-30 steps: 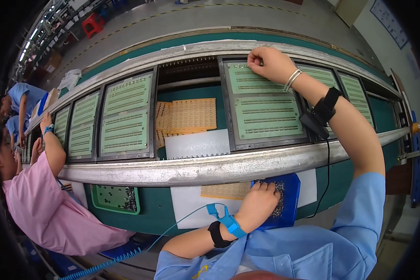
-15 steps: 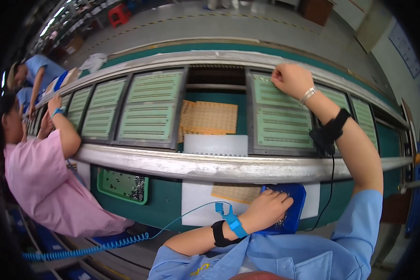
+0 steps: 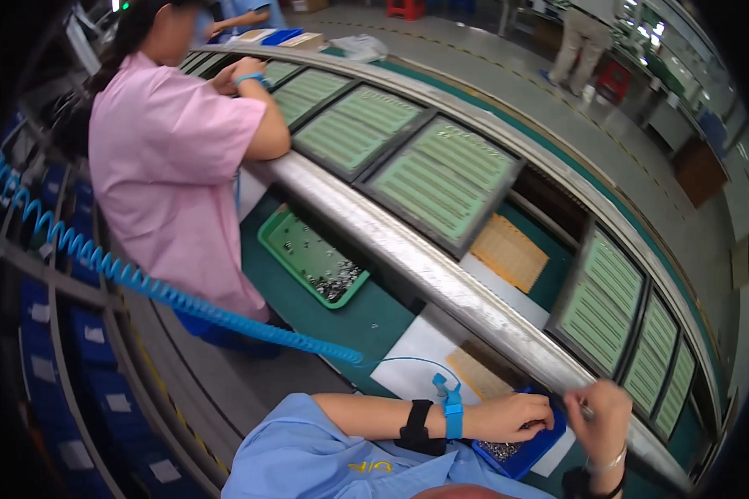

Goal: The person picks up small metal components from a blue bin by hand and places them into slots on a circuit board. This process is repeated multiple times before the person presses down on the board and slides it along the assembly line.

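Observation:
My left hand (image 3: 516,417) rests over the blue tray (image 3: 526,464), fingertips curled together down at its contents; what they hold, if anything, is hidden. Small shiny metal parts (image 3: 499,450) lie in that tray. My right hand (image 3: 603,416) hovers just right of the tray, near the metal rail, its fingers bent and blurred, so I cannot tell whether something sits between them. Beyond the rail, dark frames carry slotted green boards (image 3: 601,295). On the board left of the gap (image 3: 441,179), small pieces show along the far edge.
A silver rail (image 3: 416,262) runs diagonally between bench and line. Beside it stands a green tray (image 3: 312,254) with metal parts. A tan perforated sheet (image 3: 510,252) lies in the gap. A blue coiled cord (image 3: 200,309) runs toward my left wrist. A pink-sleeved co-worker (image 3: 171,158) works on the left.
The view has swung to the left and tilted. My right hand has come back from the green board to beside the blue tray. My left hand has stayed at the tray.

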`<state>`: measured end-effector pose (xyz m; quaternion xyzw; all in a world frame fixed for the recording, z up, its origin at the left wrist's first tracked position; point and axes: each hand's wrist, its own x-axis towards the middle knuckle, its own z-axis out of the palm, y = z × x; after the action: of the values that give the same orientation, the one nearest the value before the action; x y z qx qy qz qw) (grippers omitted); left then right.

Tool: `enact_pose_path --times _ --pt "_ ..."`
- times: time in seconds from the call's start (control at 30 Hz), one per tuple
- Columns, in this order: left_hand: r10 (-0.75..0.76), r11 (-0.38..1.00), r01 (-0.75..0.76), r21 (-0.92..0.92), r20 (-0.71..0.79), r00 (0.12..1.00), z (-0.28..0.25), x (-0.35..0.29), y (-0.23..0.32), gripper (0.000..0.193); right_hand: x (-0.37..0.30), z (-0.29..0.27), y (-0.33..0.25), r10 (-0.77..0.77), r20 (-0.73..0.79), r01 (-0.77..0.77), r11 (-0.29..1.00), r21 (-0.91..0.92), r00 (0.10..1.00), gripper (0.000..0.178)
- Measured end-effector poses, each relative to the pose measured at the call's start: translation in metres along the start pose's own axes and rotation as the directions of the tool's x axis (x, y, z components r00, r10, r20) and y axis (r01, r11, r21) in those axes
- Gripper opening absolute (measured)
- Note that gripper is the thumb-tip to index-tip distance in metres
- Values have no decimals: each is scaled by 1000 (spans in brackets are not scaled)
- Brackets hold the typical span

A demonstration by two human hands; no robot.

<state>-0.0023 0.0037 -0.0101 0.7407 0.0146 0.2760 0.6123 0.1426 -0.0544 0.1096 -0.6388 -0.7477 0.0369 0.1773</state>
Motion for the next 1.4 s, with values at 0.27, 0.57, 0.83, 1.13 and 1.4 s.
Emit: enact_pose_path --times 0.27,0.57,0.83,1.13,1.4 --pt "-304 778 254 -575 11 953 -5 1 6 16 -39 34 -22 160 -164 -135 979 153 973 18" --pt "-358 574 306 -759 103 928 -8 2 7 21 -52 43 -9 148 -268 -112 983 148 952 19" --pt "-418 523 379 -763 158 895 -4 2 8 20 -53 49 -9 156 -385 -113 985 132 910 20" --pt "-380 517 363 -775 172 909 11 6 1 17 -72 56 -6 118 -434 -101 993 62 893 17" --pt "-378 612 336 -716 108 919 6 6 9 17 -69 48 -9 446 -267 -302 844 443 854 16"
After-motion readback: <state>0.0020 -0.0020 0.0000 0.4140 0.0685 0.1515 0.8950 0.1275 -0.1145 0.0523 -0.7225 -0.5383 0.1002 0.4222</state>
